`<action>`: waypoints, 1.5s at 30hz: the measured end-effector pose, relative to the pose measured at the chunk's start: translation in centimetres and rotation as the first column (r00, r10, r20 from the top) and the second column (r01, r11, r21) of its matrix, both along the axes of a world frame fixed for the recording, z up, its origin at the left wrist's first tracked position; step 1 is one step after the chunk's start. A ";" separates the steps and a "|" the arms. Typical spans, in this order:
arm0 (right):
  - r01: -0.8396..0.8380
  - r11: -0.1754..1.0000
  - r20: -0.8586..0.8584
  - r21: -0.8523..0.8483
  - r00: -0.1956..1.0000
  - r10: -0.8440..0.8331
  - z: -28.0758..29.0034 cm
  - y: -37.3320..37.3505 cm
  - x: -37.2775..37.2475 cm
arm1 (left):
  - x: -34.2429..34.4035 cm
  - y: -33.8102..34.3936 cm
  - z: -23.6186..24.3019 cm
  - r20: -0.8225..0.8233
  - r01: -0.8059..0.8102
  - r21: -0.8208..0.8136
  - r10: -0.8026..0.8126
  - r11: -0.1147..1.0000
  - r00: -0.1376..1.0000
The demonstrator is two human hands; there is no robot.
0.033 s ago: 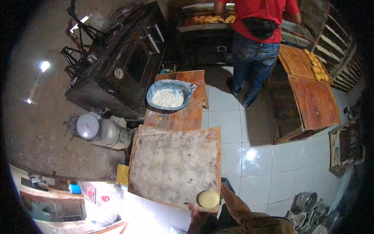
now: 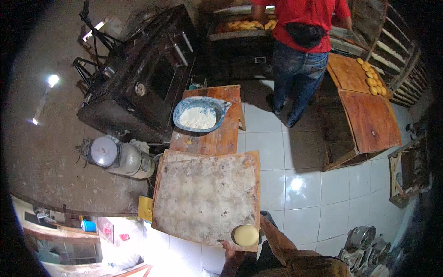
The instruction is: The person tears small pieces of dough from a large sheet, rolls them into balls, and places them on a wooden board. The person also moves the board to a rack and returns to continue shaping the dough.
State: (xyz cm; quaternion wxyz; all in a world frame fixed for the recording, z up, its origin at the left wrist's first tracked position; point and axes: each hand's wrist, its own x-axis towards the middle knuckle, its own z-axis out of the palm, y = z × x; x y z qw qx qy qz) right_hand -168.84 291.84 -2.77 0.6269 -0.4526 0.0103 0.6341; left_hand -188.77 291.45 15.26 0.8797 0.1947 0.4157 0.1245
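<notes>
A flour-dusted board (image 2: 203,189), lying over another board, extends toward me from a wooden bench (image 2: 221,141). My left hand (image 2: 227,247) grips its near edge, thumb at the top, just left of a smooth, pale round lump of dough (image 2: 246,235) in the near right corner. At the board's right edge, my right hand (image 2: 262,224) is mostly hidden, its fingers out of sight beside the dough. Beyond the boards, a blue tub (image 2: 198,115) of white flour rests on the bench.
A black oven (image 2: 143,78) and gas cylinder (image 2: 138,159) stand left. Ahead, a co-worker in red (image 2: 300,23) faces a tray of golden buns (image 2: 244,24). Right are a wooden table (image 2: 369,120) with buns, a slatted rack (image 2: 392,41) and metal pots (image 2: 362,240) on the tiled floor (image 2: 304,203).
The co-worker's arms have shifted slightly over the tray and rack. The board, dough and my two hands look almost unchanged.
</notes>
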 end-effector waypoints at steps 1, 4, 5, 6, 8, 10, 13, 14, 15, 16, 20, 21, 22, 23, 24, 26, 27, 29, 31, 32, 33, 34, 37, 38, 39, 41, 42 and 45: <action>0.004 1.000 0.028 0.008 1.000 -0.004 1.3 -1.0 0.3 | 0.5 0.9 1.8 0.001 0.028 -0.014 -0.028 1.000 1.000; 0.012 1.000 0.170 0.025 0.985 -0.016 4.6 -4.8 3.2 | 0.7 1.3 2.7 0.063 0.040 -0.031 -0.038 0.999 0.997; 0.007 0.999 0.221 0.036 0.975 -0.015 7.0 -6.1 4.3 | 1.7 1.6 4.4 0.102 0.017 0.060 -0.023 0.998 0.994; -0.030 1.000 0.396 0.003 0.918 0.026 15.1 -7.7 5.0 | 0.6 0.9 5.7 -0.001 -0.056 0.108 0.056 0.993 0.998; 0.069 0.997 0.351 -0.022 0.935 -0.057 15.5 -14.6 7.0 | 1.6 -0.1 5.7 0.008 -0.121 0.010 0.121 0.993 0.993; 0.118 0.993 0.376 0.014 0.920 -0.114 20.2 -20.6 8.1 | 0.5 -0.2 1.4 0.013 -0.186 0.015 0.186 0.982 0.983; 0.130 0.973 0.443 -0.189 0.896 -0.034 27.3 -31.3 9.2 | 0.3 -0.1 -1.4 0.224 -0.106 0.128 0.076 0.986 0.972; 0.117 0.936 0.457 -0.333 0.888 0.052 29.8 -35.4 9.3 | 0.6 -0.3 -1.4 0.206 -0.155 0.048 0.142 0.987 0.968; 0.207 0.931 0.411 -0.302 0.909 -0.069 31.9 -39.4 9.1 | 1.4 -0.3 -1.0 0.175 -0.190 -0.039 0.194 0.981 0.965; 0.310 0.911 0.357 -0.274 0.912 -0.203 33.8 -43.2 8.2 | 1.7 -0.3 -0.8 0.131 -0.214 -0.120 0.229 0.970 0.965; 0.573 0.705 0.192 -0.418 0.814 -0.548 42.8 -50.1 3.6 | 2.0 -0.9 -4.3 0.152 -0.206 -0.146 0.228 0.968 0.962; 0.601 0.661 0.216 -0.449 0.791 -0.572 45.4 -50.9 2.8 | 1.3 -1.2 -5.6 0.151 -0.230 -0.208 0.264 0.951 0.953; 0.605 0.652 0.301 -0.457 0.795 -0.527 47.6 -49.8 1.8 | 1.0 -1.6 -6.4 0.146 -0.247 -0.258 0.291 0.934 0.946; 0.612 0.648 0.358 -0.453 0.791 -0.496 48.2 -47.5 0.6 | 1.4 1.1 -5.3 0.049 -0.324 -0.264 0.348 0.908 0.936; 0.664 0.593 0.424 -0.456 0.747 -0.511 48.2 -48.0 -0.8 | 1.9 1.2 -4.7 -0.054 -0.399 -0.289 0.401 0.870 0.914; 0.753 0.492 0.548 -0.437 0.657 -0.519 44.2 -48.4 -1.7 | -0.2 5.0 -11.3 -0.014 -0.486 -0.340 0.512 0.805 0.859; 0.768 0.456 0.531 -0.450 0.641 -0.555 41.8 -48.6 -2.3 | -0.6 5.3 -11.9 -0.034 -0.531 -0.339 0.554 0.777 0.832; 0.800 0.371 0.524 -0.472 0.593 -0.611 37.3 -50.3 -3.4 | -1.2 7.5 -12.0 -0.121 -0.624 -0.348 0.627 0.699 0.770; 0.839 0.239 0.580 -0.489 0.518 -0.629 33.5 -50.2 -5.8 | -1.7 10.9 -13.5 -0.218 -0.663 -0.324 0.628 0.675 0.747; 0.852 0.184 0.603 -0.490 0.484 -0.634 32.0 -49.4 -6.9 | -1.2 11.9 -13.7 -0.255 -0.616 -0.268 0.562 0.741 0.787; 0.866 0.124 0.632 -0.484 0.444 -0.636 30.0 -48.6 -8.4 | -0.5 12.7 -14.3 -0.304 -0.521 -0.209 0.451 0.828 0.839; 0.875 0.077 0.658 -0.478 0.414 -0.629 29.4 -48.8 -8.7 | 0.5 12.1 -13.8 -0.373 -0.377 -0.162 0.297 0.912 0.879; 0.900 -0.008 0.648 -0.437 0.308 -0.696 30.7 -48.2 -8.8 | 5.2 10.2 -13.7 -0.537 0.195 -0.180 -0.263 0.964 0.801; 0.909 -0.072 0.659 -0.410 0.241 -0.712 30.8 -47.4 -9.1 | 7.3 9.3 -14.0 -0.552 0.353 -0.236 -0.424 0.905 0.718; 0.911 -0.136 0.670 -0.389 0.179 -0.720 30.3 -46.6 -9.7 | 9.0 7.7 -14.8 -0.551 0.484 -0.323 -0.577 0.813 0.603; 0.901 -0.207 0.678 -0.381 0.120 -0.725 30.4 -45.7 -10.3 | 13.0 2.6 -16.7 -0.480 0.619 -0.517 -0.799 0.591 0.362; 0.893 -0.225 0.668 -0.390 0.106 -0.736 31.7 -45.1 -10.0 | 15.0 -0.4 -17.4 -0.439 0.618 -0.600 -0.855 0.508 0.276; 0.839 -0.335 0.685 -0.428 0.060 -0.726 36.7 -43.2 -9.4 | 22.5 -11.8 -15.6 -0.319 0.527 -0.772 -0.934 0.355 0.162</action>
